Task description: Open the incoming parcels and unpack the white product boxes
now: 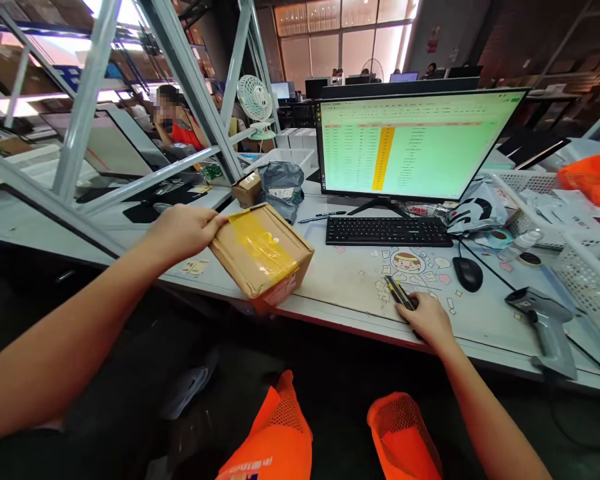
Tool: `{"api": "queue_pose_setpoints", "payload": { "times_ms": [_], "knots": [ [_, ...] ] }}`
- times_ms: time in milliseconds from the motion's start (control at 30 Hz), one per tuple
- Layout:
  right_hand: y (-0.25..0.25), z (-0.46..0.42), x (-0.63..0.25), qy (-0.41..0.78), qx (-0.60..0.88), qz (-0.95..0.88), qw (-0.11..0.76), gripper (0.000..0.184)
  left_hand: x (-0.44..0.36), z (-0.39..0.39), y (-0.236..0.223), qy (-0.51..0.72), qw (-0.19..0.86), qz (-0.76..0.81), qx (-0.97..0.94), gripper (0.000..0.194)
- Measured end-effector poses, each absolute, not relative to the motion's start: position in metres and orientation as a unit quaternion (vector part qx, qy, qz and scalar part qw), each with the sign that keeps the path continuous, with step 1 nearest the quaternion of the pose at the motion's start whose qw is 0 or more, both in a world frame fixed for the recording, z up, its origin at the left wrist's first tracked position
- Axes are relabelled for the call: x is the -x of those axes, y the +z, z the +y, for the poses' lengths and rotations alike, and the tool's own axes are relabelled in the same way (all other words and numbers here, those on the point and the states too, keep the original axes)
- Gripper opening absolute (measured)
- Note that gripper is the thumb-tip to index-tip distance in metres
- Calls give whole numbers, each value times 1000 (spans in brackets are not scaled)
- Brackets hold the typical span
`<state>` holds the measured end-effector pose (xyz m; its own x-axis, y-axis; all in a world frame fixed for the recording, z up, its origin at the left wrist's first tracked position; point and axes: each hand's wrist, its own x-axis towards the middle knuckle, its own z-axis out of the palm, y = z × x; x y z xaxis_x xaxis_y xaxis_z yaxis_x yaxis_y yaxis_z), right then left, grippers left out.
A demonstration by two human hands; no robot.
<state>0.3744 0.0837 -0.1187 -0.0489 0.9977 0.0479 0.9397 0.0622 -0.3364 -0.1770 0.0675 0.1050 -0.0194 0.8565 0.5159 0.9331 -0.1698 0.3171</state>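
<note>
A cardboard box [230, 257] with yellow tape across its top is tilted at the front edge of the desk. My left hand [187, 230] grips it by its left corner, thumb and fingers closed there. Farther right, a box cutter [401, 293] with a black and yellow body lies under my right hand [427, 320], whose fingers are closed around its near end. The cutter rests on or just over the desk mat, pointing away to the left. Whether its blade is out, I cannot tell.
Behind the box sit a small carton [247, 189] and a grey plastic bag [283, 183]. A keyboard [387, 231] lies below the monitor [415, 147]. To the right are a mouse [467, 274], a barcode scanner [543, 323] and white baskets [593, 283]. Metal frame bars [185, 87] rise at left.
</note>
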Motion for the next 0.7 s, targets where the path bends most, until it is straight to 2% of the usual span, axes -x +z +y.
{"api": "queue_pose_setpoints", "payload": {
  "times_ms": [100, 233, 367, 500, 700],
  "knots": [
    [-121, 85, -385, 151, 695, -676, 192, 49, 136, 49, 113, -283, 143, -622, 716, 38],
    [-115, 80, -390, 237, 699, -595, 318, 52, 64, 22, 84, -233, 257, -517, 783, 31],
    [-96, 46, -357, 252, 529, -703, 403, 53, 10, -6, 47, -138, 309, -481, 809, 34],
    [-86, 6, -301, 143, 373, -842, 363, 52, -6, -32, 28, -65, 330, -466, 818, 27],
    [-95, -9, -251, 44, 334, -889, 310, 57, 10, -48, 28, -2, 329, -415, 848, 33]
  ]
}}
